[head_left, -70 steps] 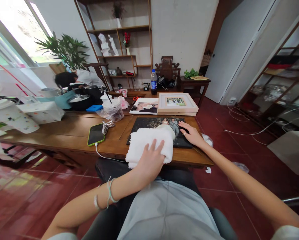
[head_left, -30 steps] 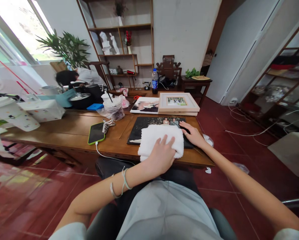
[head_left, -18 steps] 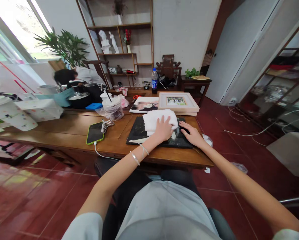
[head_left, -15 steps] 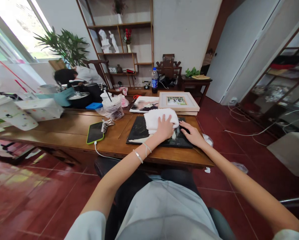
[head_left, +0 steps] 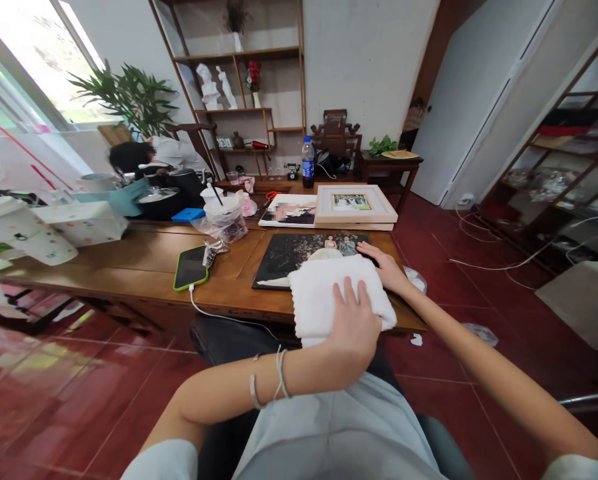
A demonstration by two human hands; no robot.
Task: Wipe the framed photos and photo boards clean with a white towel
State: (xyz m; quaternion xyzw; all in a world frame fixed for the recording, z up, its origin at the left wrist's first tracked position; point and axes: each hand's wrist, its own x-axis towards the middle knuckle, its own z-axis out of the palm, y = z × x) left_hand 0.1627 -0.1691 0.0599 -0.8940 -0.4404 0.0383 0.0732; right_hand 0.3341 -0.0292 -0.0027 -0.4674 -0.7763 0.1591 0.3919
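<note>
A dark photo panel (head_left: 291, 257) showing a couple lies flat near the front edge of the wooden table (head_left: 139, 257). My left hand (head_left: 355, 328) presses flat on a folded white towel (head_left: 323, 288) that covers the panel's near right corner and hangs over the table edge. Its fingers are stretched out on the cloth. My right hand (head_left: 385, 265) rests open, fingers flat, on the panel's right edge, partly hidden behind the towel.
A light wooden framed photo (head_left: 355, 204) and another print (head_left: 289, 211) lie behind the panel. A green-cased phone (head_left: 191, 267) on a white cable, a plastic cup (head_left: 223, 217), pots and a water bottle (head_left: 307, 163) stand further left and back. Another person (head_left: 149, 157) sits by the window.
My left hand has pulled the towel from the panel's far middle back toward me to its near right corner. My right hand has stayed on the panel's right edge.
</note>
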